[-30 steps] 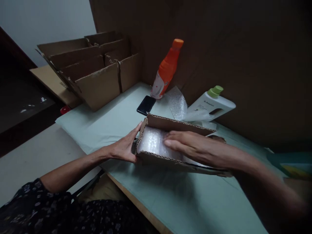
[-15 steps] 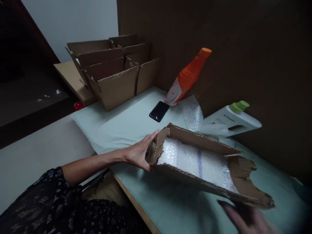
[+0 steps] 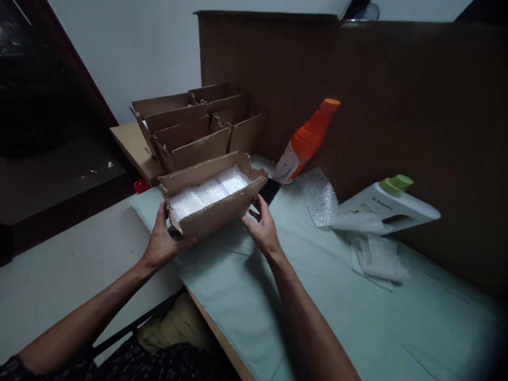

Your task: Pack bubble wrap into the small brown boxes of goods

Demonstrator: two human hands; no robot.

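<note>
An open cardboard box holding a bubble-wrapped item is raised over the left part of the pale green table cover. My left hand grips its near left corner from below. At the box's right end, my right hand cups the underside with curled fingers. Behind the box stands a row of several empty cardboard boxes.
An orange bottle leans on the brown cardboard backboard. A white jug with a green cap lies to the right, with bubble wrap sheets near it. A dark phone shows behind the box. A red object sits left.
The box has been lifted and carried left towards the row of empty boxes. My right hand, which pressed the wrap and then left the box, now holds its right end.
</note>
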